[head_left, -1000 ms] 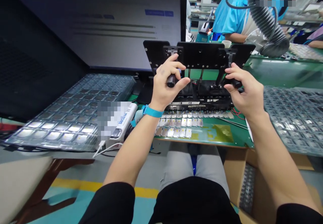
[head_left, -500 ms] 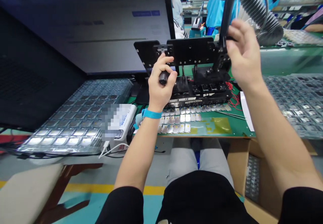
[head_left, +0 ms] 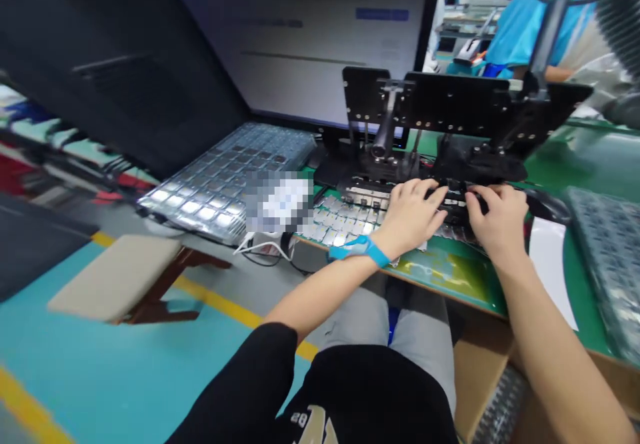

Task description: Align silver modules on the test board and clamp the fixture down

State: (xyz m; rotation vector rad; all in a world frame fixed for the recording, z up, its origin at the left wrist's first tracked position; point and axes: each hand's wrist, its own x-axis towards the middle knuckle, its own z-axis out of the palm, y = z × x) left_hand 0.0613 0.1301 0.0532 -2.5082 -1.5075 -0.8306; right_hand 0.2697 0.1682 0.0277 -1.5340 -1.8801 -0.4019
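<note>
My left hand [head_left: 413, 214] and right hand [head_left: 497, 221] curl on the black jig [head_left: 460, 101]. I can't tell if my fingers grip anything. Small chips [head_left: 340, 221] lie close by.

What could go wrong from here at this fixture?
The left hand sits just above the rows of loose silver modules on the green mat, so a slip could knock them out of line. The right hand and left hand are both working beneath the black fixture plate and its black handle; if that upper section came down, fingers might get pinched.
</note>
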